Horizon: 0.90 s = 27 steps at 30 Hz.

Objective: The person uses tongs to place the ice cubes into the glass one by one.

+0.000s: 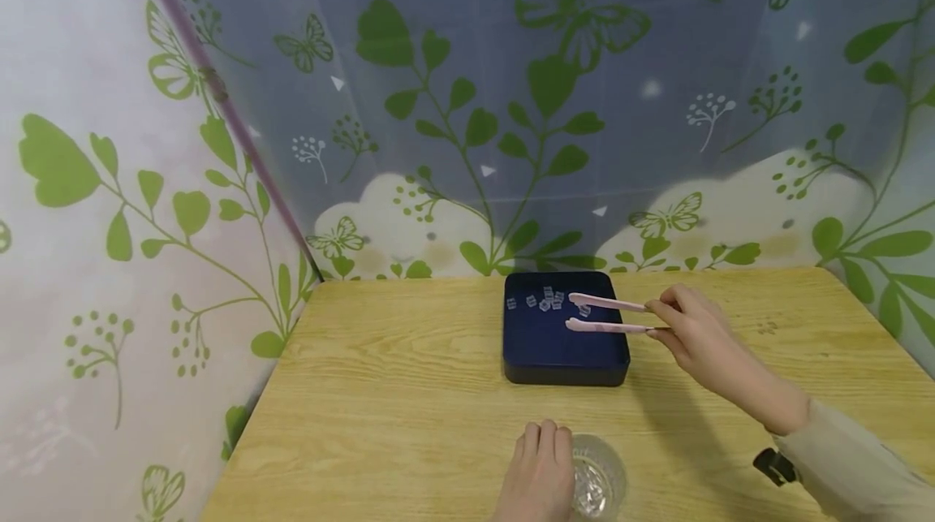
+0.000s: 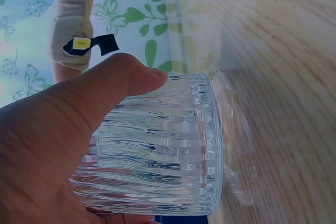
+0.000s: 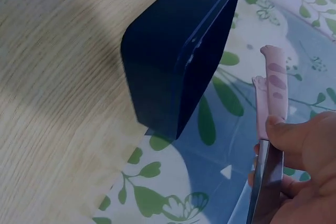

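Observation:
My left hand (image 1: pixel 540 469) grips the side of a clear ribbed drinking glass (image 1: pixel 605 473) at the table's near side. In the left wrist view its thumb (image 2: pixel 123 74) lies along the upper side of the glass (image 2: pixel 157 148). My right hand (image 1: pixel 694 335) holds a pair of tongs (image 1: pixel 606 327) with pink tips and metal arms. The tips are spread apart, with no piece between them, over the right part of a navy square box (image 1: pixel 555 351). Several small clear cubes (image 1: pixel 548 299) lie in the box toward its far side.
A light wood table (image 1: pixel 380 392) carries the box near its far edge. Behind it hangs a curtain (image 1: pixel 467 100) printed with leaves and butterflies, and a similar pale one (image 1: pixel 109 262) runs along the left. A black strap (image 1: pixel 774 467) shows at the right sleeve.

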Tool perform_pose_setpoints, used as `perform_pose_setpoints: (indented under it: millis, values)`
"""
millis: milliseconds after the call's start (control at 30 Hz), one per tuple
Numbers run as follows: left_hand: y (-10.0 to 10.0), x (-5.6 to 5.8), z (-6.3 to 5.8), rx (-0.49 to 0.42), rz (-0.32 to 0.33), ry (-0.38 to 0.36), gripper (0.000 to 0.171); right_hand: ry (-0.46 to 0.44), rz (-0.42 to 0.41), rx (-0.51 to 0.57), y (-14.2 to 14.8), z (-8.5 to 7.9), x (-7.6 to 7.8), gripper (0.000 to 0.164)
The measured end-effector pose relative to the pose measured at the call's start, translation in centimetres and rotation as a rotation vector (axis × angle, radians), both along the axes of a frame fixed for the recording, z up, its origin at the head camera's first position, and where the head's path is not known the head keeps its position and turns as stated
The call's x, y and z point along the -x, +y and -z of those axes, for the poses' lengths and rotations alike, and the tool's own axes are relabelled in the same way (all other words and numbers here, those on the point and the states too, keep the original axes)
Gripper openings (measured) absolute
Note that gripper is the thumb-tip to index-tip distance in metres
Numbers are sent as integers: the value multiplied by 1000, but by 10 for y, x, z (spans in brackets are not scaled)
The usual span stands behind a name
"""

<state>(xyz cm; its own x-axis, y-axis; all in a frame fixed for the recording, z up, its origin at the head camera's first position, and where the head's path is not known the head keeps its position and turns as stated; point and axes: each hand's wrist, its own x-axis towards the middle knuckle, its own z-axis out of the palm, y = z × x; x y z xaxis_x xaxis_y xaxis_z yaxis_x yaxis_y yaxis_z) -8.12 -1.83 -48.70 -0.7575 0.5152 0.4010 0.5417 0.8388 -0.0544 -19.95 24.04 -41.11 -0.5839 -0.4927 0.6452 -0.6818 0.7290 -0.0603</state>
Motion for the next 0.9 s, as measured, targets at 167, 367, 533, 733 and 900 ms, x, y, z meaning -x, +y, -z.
perform_pose_setpoints:
  millis: [167, 367, 533, 733, 900]
  values:
    - [0, 0, 0, 9, -5, 31, 49, -8, 68, -48, 0, 7, 9, 38]
    - [0, 0, -1, 19, -7, -15, 44, -80, 156, -80, -4, 11, 13, 39]
    - [1, -1, -2, 27, -16, -7, 41, -147, 199, -82, -6, 13, 17, 34]
    - [0, 0, -2, 30, -14, -35, 51, -280, 256, -99, -6, 14, 25, 28]
    - [0, 0, -3, 33, -12, -30, 58, -339, 294, -145, -9, 16, 34, 28]
